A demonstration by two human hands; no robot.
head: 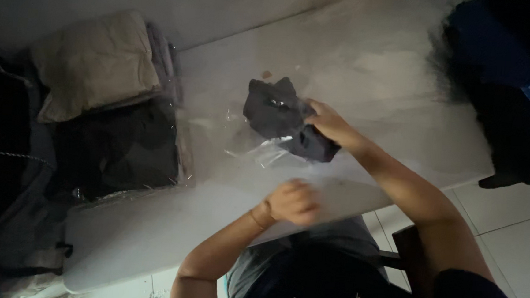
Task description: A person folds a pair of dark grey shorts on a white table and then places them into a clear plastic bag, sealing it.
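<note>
My right hand [332, 125] grips a dark folded piece of cloth [279, 110] and holds it over the white table [150, 222], partly inside a clear plastic bag [259, 147]. My left hand [292, 201] is lower, near the table's front edge, with fingers curled; it seems to pinch the bag's edge, though blur hides the contact. A thin bangle sits on the left wrist.
A stack of folded clothes in beige, grey and black [106, 96] lies at the table's left end. A dark heap with a blue patch [508, 78] sits at the right end. A wall runs along the far side; white floor tiles [506, 213] show at lower right.
</note>
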